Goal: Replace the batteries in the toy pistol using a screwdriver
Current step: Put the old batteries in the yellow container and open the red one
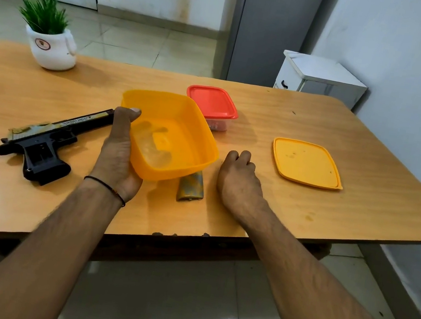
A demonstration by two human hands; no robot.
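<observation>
— Where was the toy pistol (38, 143)?
— On its side on the counter (291, 216), just left of my left hand (118, 150). That hand gripped the tilted yellow tub (165, 174), thumb over the rim.
— And the right hand (239, 176)?
— It rested on the counter between tub and yellow lid (306, 162), fingers curled. Whether it held something, I could not tell.

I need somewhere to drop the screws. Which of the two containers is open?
The yellow tub gripped by the left hand; its yellow lid lies apart on the table. The clear box behind it has its red lid on.
</observation>
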